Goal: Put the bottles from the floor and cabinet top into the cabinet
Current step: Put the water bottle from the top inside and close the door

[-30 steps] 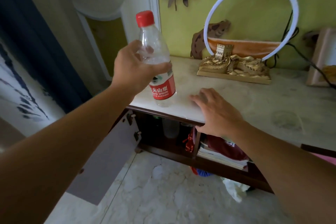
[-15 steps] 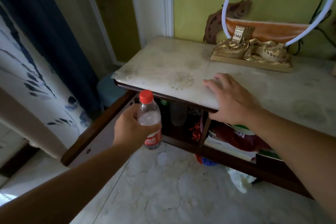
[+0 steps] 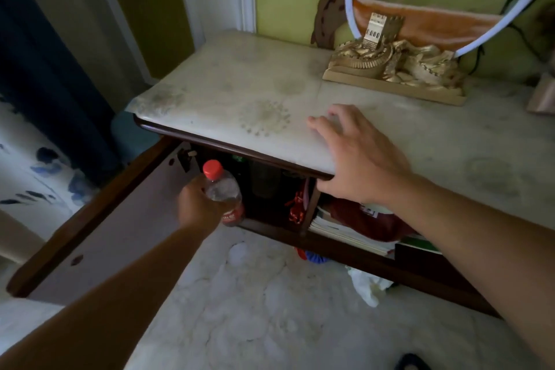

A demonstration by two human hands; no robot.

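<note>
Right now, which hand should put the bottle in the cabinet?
Left hand: it already grips the bottle at the open cabinet. Right hand rests empty on the cabinet top.

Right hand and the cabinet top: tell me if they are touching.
Touching. The head view shows the right hand lying flat on the marble cabinet top, its thumb hooked over the front edge, no gap beneath the palm.

open door [image 3: 99,228] flanking left compartment, 2 dim bottles [image 3: 264,180] at its back, divider [image 3: 309,210] on right, front free
</note>
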